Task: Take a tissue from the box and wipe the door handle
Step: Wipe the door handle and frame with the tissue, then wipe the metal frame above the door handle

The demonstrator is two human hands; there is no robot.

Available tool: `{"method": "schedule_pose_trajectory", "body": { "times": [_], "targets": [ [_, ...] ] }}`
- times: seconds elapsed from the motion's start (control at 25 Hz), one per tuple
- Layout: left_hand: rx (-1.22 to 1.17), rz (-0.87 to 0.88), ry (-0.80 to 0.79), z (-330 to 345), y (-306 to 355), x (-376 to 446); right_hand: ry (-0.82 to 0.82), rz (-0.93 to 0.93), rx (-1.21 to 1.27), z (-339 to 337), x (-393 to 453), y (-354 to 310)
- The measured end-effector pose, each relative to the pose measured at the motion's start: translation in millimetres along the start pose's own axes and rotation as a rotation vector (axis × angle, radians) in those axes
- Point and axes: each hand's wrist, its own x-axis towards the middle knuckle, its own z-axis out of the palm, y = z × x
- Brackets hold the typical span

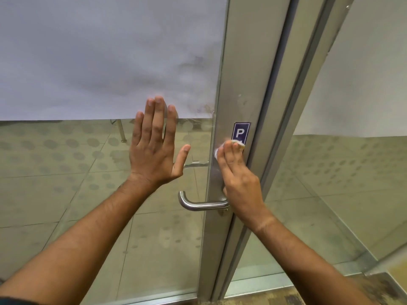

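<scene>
Two bare forearms reaching up from the bottom edge toward a glass door. Left hand [154, 148] spread flat, fingers straight and thumb out, palm against the glass pane [99, 194], holding nothing. Right hand [239, 183] on the metal door frame [244, 73], fingers pressing a small white tissue [220, 148] against the metal; only bits of tissue showing around the fingertips [235, 145]. Just past those fingertips, a dark blue sticker [241, 132] with a white letter P, its lower edge covered by fingers and tissue. Below the right hand's heel, a brushed steel door handle [198, 203], lever running out toward the left arm and curving back at its end, untouched by tissue. Above the left hand, frosted film [99, 58] covering the upper glass, smudged near the frame. Beyond the glass, tiled floor [55, 168].
</scene>
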Motion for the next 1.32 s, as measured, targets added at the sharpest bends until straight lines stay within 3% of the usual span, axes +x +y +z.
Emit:
{"method": "schedule_pose_trajectory", "body": {
  "times": [0.12,0.4,0.68,1.0,1.32],
  "targets": [
    [-0.027,-0.005,-0.064,-12,1,2,-0.111,0.035,0.048,-9,-13,-6],
    [-0.098,-0.010,-0.175,-56,3,-27,-0.049,0.048,0.229,-35,-4,-41],
    [-0.062,-0.140,-0.343,-120,-12,-93,-0.092,-0.087,0.418,-34,4,-109],
    [0.109,-0.368,-0.479,-216,-82,-192,-0.132,-0.363,0.567,-27,1,-248],
    [0.185,-0.616,-0.578,-322,-173,-308,-0.233,-0.603,0.667,-6,-19,-434]
  ]
}}
